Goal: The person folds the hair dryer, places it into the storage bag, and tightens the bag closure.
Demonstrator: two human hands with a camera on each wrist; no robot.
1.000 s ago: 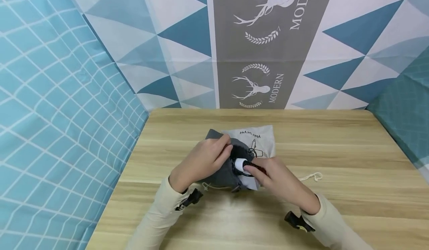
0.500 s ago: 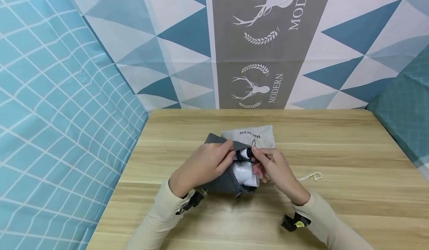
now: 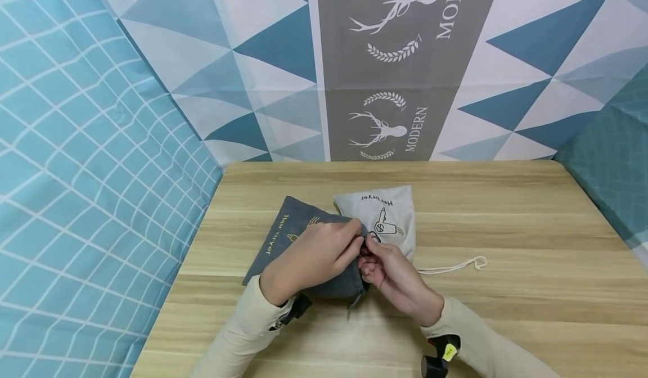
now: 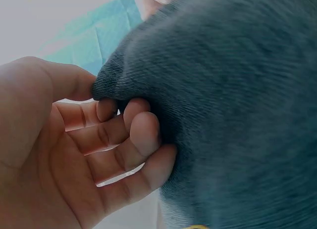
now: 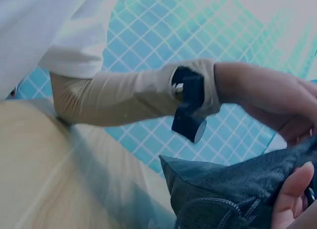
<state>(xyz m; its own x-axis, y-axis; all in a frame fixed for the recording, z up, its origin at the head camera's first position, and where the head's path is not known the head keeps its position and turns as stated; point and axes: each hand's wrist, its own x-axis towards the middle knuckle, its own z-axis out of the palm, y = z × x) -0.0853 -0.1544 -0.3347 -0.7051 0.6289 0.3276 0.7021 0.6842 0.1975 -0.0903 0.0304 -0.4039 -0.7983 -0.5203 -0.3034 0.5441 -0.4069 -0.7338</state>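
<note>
A dark grey drawstring bag [image 3: 326, 288] with yellow hair dryer print lies tilted on the table, its mouth facing right. My left hand [image 3: 316, 251] pinches the cloth at the mouth's upper edge; in the left wrist view its thumb and curled fingers [image 4: 143, 132] meet at the fold. My right hand [image 3: 400, 279] is right at the mouth, its thumb and fingers curled round a black cord [image 3: 375, 235] that loops out. The white hair dryer is hidden inside the bag. A dark drawstring [image 5: 213, 202] hangs along the bag in the right wrist view.
A light grey bag [image 3: 402, 201] printed "Hair Dryer" lies behind the right hand, its cream drawstring [image 3: 450, 268] stretched rightward over the wooden table [image 3: 521, 237]. Patterned cloth [image 3: 283, 74] stands behind the table, and blue checked cloth [image 3: 101, 158] along the left.
The white hair dryer has gone out of sight into the dark bag. The bag has swung so its print shows, and the right hand has moved left and slightly down to its mouth.
</note>
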